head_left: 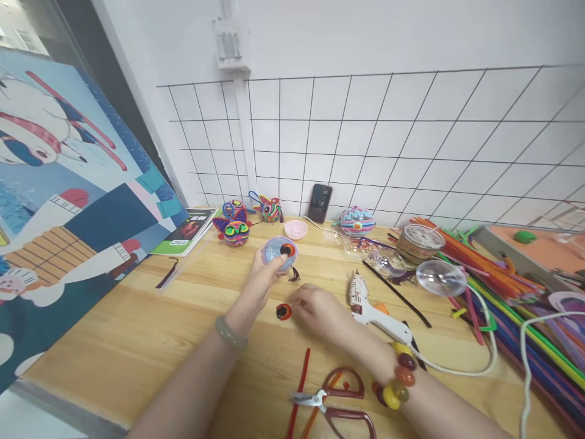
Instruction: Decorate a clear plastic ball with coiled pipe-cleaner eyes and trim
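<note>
My left hand [259, 285] holds up a clear plastic ball [279, 252] with a red, orange and black coiled spot stuck on its front. My right hand [320, 311] rests low on the wooden table [137, 329], its fingers pinched at a second small coiled disc [284, 311] of red, orange and black. A little dark scrap [295, 276] lies between the two hands. A white glue gun [372, 308] lies just right of my right hand, its cord trailing off to the right.
Red-handled scissors [336, 402] and red and orange pipe cleaners [299, 393] lie near the front edge. Finished colourful figures [235, 225], a pink bowl [296, 229], a phone [319, 203], clear half-shells [441, 277] and a heap of pipe cleaners [503, 274] fill the back and right. A painted board [68, 201] leans at left.
</note>
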Demonstrator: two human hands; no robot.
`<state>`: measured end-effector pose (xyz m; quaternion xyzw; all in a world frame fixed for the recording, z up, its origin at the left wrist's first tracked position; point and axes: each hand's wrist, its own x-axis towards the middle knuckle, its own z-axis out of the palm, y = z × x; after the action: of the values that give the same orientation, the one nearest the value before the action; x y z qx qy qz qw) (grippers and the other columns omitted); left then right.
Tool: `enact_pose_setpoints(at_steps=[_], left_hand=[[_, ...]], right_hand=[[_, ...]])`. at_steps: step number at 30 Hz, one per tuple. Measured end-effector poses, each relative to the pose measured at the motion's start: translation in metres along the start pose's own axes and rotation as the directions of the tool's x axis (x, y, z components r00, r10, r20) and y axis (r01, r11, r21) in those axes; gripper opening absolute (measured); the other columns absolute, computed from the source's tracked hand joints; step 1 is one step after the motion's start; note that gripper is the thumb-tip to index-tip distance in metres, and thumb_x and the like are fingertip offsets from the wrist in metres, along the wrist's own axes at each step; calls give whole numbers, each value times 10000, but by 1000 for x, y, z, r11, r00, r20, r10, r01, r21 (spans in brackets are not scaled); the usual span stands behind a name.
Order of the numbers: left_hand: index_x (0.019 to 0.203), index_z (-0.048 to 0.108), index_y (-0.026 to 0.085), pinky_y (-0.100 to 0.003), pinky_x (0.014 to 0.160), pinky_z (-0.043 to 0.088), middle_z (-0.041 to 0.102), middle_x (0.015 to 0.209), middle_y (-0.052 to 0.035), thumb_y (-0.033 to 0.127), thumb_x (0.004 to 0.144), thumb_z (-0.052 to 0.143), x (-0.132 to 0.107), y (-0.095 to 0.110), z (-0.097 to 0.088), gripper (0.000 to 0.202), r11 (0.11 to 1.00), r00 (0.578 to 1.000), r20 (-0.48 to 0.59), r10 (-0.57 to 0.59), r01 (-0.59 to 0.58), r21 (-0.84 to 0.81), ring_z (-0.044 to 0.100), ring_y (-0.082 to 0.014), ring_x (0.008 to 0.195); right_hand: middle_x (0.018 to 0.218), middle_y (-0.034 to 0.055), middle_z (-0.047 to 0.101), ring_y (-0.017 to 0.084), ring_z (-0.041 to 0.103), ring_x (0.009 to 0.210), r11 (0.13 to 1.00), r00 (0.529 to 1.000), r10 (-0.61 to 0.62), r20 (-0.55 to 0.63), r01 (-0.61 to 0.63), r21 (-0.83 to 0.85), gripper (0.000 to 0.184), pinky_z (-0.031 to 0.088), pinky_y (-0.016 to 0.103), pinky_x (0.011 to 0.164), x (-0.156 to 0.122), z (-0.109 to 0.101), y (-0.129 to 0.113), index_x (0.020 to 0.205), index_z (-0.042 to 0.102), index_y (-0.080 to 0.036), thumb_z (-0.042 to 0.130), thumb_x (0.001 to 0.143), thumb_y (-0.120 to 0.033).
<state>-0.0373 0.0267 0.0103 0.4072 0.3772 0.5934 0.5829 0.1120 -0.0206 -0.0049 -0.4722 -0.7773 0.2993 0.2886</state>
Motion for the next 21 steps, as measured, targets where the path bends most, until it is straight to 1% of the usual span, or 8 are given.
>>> enact_pose_setpoints(at_steps=[5, 8, 10, 13, 14, 16, 19, 21], left_hand=[[1048, 510, 203, -274, 689, 528, 604, 1072, -71, 262, 686, 696, 2, -5, 0, 411, 999, 999, -19, 28, -27, 28, 621, -185, 901], [1070, 507, 206, -265, 697, 524, 602, 1077, -68, 277, 675, 712, 2, -6, -1, 451, 998, 999, -26, 42, -41, 56, 616, -180, 911], [1082, 504, 209, -271, 714, 522, 600, 1090, -68, 291, 673, 717, 1, -5, -1, 469, 997, 999, -18, 41, -40, 72, 610, -183, 930], [1073, 504, 204, -290, 746, 516, 600, 1091, -69, 310, 679, 713, -1, -4, -1, 458, 995, 1000, 11, 19, -20, 93, 606, -188, 944], [1068, 506, 201, -297, 757, 513, 601, 1089, -69, 313, 679, 713, -2, -3, 0, 454, 995, 1000, 24, 12, -14, 98, 604, -189, 946], [1070, 505, 199, -311, 773, 508, 599, 1095, -70, 311, 674, 718, -5, -3, 2, 464, 995, 998, 59, -7, 1, 99, 599, -191, 952], [1102, 491, 196, -336, 780, 503, 591, 1114, -79, 303, 669, 723, -12, -3, 8, 503, 993, 986, 150, -75, 60, 105, 585, -209, 976], [1113, 495, 184, -342, 821, 479, 593, 1116, -88, 292, 661, 730, -19, -3, 14, 521, 988, 972, 212, -106, 80, 130, 563, -221, 1018]], right_hand=[[858, 105, 657, 190, 596, 816, 993, 991, 6, 132, 10, -120, 183, 418, 282, 767, 10, 21, -18, 753, 666, -134, 516, 718, -36], [873, 94, 666, 187, 598, 834, 993, 985, 22, 173, -1, -120, 217, 417, 275, 768, 11, 21, -20, 764, 669, -142, 495, 712, -23], [874, 67, 675, 174, 603, 824, 996, 978, 27, 208, -10, -85, 216, 427, 261, 754, 7, 14, -19, 774, 670, -161, 501, 719, -38], [781, 16, 674, 142, 605, 711, 999, 962, 36, 271, -36, -4, 159, 448, 231, 652, -2, -8, -17, 802, 654, -176, 547, 727, -86], [738, 6, 659, 133, 592, 656, 998, 960, 44, 277, -52, 23, 121, 446, 223, 598, -5, -18, -16, 832, 636, -170, 572, 739, -128], [705, -14, 625, 111, 570, 606, 994, 963, 54, 262, -78, 79, 147, 446, 210, 555, -11, -42, -18, 913, 577, -163, 590, 773, -208], [644, -32, 571, 85, 515, 540, 954, 970, 69, 232, -132, 269, 198, 417, 199, 507, -16, -84, -24, 820, 572, -157, 652, 760, -327], [635, -24, 576, 89, 517, 545, 954, 972, 51, 230, -116, 277, 227, 423, 210, 521, -16, -109, -30, 808, 624, -150, 647, 772, -373]])
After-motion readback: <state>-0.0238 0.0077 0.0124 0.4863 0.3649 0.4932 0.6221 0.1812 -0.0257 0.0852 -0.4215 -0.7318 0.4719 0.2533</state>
